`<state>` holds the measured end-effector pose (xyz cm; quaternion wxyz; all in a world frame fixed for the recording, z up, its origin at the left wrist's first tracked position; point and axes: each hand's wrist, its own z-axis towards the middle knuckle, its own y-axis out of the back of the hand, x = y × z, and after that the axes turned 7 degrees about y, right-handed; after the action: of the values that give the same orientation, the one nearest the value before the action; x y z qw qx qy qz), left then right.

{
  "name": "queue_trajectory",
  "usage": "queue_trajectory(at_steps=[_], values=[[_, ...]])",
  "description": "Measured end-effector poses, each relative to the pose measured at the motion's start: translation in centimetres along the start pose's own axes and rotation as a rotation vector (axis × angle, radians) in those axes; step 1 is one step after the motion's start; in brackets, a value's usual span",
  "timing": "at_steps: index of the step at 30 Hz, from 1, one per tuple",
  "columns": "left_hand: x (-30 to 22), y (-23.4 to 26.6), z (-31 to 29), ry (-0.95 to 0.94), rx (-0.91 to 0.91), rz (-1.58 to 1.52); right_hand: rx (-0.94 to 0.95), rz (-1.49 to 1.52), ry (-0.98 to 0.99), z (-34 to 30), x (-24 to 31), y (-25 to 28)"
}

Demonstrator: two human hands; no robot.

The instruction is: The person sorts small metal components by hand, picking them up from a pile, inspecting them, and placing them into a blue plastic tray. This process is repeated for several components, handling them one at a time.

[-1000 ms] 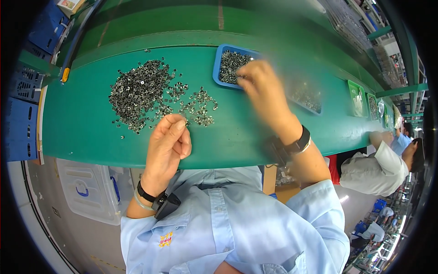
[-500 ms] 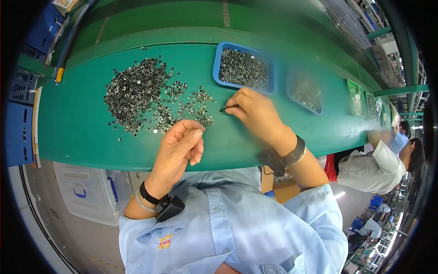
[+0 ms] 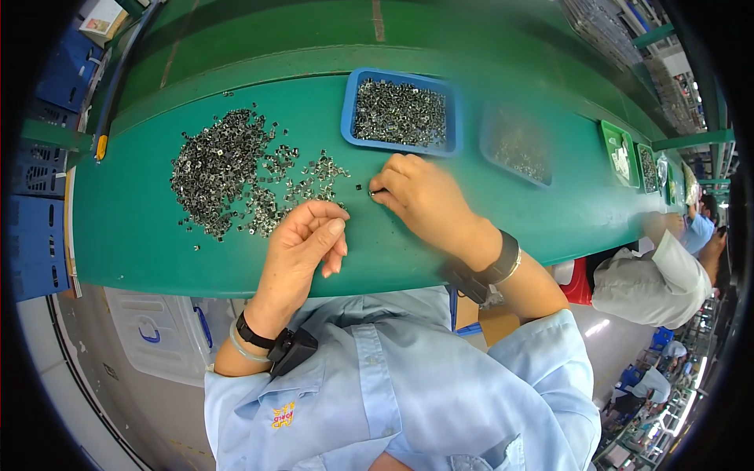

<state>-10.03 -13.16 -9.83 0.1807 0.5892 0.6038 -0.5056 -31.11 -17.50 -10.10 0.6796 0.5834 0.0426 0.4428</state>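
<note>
On the green bench (image 3: 141, 243), from the left, one big heap (image 3: 224, 169) of small metal parts, too many to count, thins out rightward into a scatter (image 3: 314, 177) of loose pieces. Just below that scatter the left hand (image 3: 302, 243) rests near the bench's front edge, fingers curled loosely inward, holding nothing that shows. Bare green surface lies left of it and along the front edge. The right hand (image 3: 420, 196) sits just right of the scatter, fingertips pinched down on the bench beside one small dark part (image 3: 360, 188); whether it grips a piece cannot be told. Behind it stands one blue tray (image 3: 345, 118) full of the same parts, close to the knuckles. Right of that is a second tray (image 3: 514, 145), blurred, and further right two green trays (image 3: 620, 153) near the bench's far end. At the right rim another person's sleeve (image 3: 652, 279) leans on the bench, well apart from both hands.
</note>
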Motion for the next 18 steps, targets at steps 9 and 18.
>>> queue_trajectory(at_steps=[9, 18], values=[[-0.4, -1.1, 1.6, 0.125, 0.049, -0.092, -0.156, 0.139, 0.118, -0.3, 1.6, 0.6], [-0.2, -1.9, 2.1, 0.025, 0.008, 0.103, -0.175, 0.147, 0.073, -0.8, 1.6, 0.3]])
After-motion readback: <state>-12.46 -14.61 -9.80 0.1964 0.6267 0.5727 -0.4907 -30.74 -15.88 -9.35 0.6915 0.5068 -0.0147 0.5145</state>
